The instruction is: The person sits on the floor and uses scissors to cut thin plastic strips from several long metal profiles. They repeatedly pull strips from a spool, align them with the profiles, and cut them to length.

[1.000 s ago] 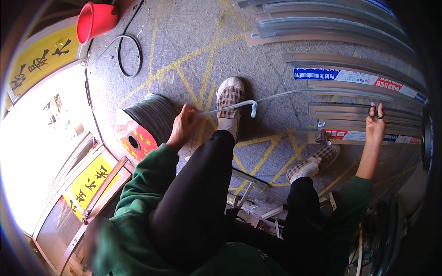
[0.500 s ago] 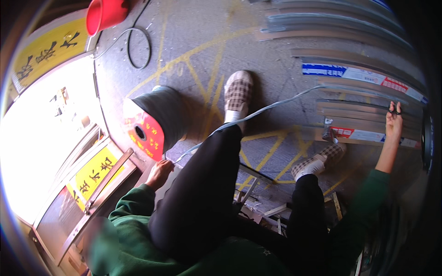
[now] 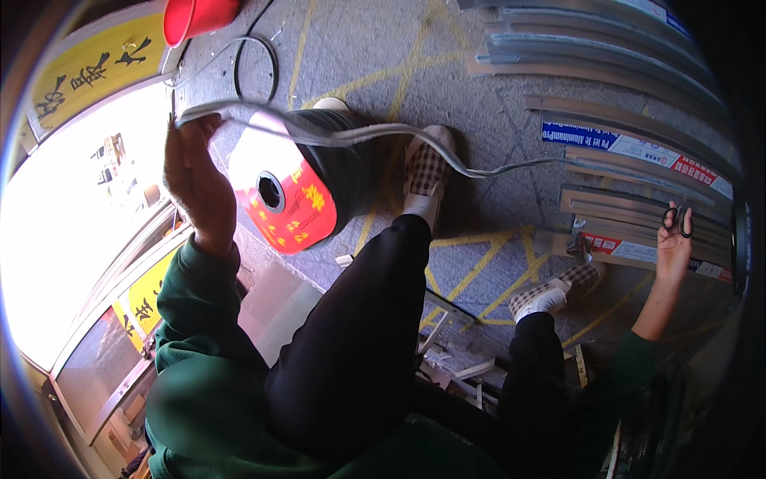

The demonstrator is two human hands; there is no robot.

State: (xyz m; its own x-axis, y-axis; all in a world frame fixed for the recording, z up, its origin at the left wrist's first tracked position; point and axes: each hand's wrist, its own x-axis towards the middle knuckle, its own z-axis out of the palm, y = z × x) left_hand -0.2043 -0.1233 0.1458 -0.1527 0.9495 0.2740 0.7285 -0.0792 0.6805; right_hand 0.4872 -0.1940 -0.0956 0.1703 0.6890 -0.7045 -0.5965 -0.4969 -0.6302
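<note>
A long, flexible grey strip (image 3: 375, 132) runs in a loose wave from my left side across to the aluminium profiles (image 3: 606, 209) on the right. My left hand (image 3: 199, 180), raised at the far left, is closed on the strip near its end, with a doubled length by the fingers. Below the strip stands a large spool (image 3: 347, 180) of dark grey material with a red and yellow label on its end. Over the profiles, my right hand (image 3: 674, 249) has its fingers in the black loops of scissors (image 3: 677, 219); their blades are hard to make out.
More long profiles (image 3: 582, 60) lie at the upper right. A red bucket (image 3: 195, 16) and a looped dark hose (image 3: 238, 68) are at the upper left. Offcuts (image 3: 471, 371) lie between my legs. A yellow sign (image 3: 96, 76) stands beside the bright opening.
My left hand has risen and moved up-left from beside my knee, lifting the strip over the spool. My right hand stays by the profiles with the scissors. The view has shifted slightly.
</note>
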